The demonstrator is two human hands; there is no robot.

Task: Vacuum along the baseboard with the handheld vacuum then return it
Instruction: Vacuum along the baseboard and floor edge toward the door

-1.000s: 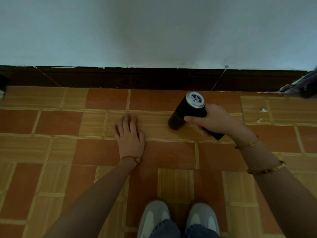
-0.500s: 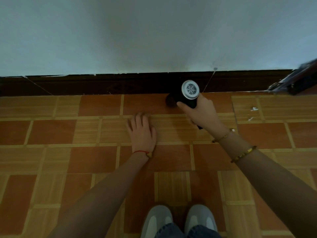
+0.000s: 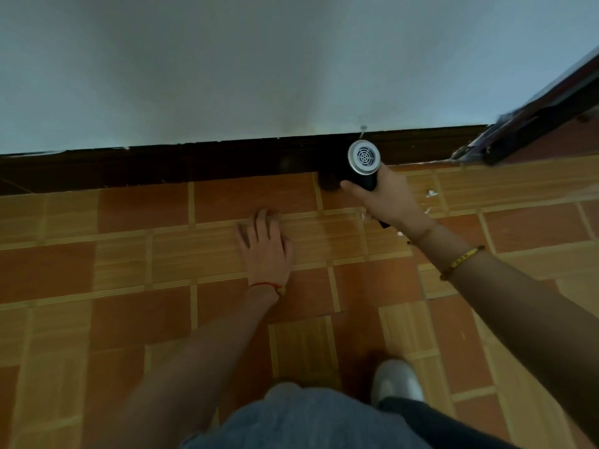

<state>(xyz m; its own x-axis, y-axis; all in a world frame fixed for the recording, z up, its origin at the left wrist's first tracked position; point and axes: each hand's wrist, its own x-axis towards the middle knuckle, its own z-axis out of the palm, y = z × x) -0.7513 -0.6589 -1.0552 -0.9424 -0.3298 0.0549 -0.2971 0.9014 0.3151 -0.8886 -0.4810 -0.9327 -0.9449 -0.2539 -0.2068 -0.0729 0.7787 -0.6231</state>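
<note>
The left hand (image 3: 265,251) is pressed flat, fingers spread, on the orange tiled floor (image 3: 139,319). At two o'clock, the black cylindrical handheld vacuum (image 3: 363,166) is gripped by the right hand (image 3: 389,199), nozzle at the dark wooden baseboard (image 3: 162,166). It appears rigid and light; mid-barrel holding suits.

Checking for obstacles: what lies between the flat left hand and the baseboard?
Only bare floor tile separates the left hand from the baseboard, head view.
</note>
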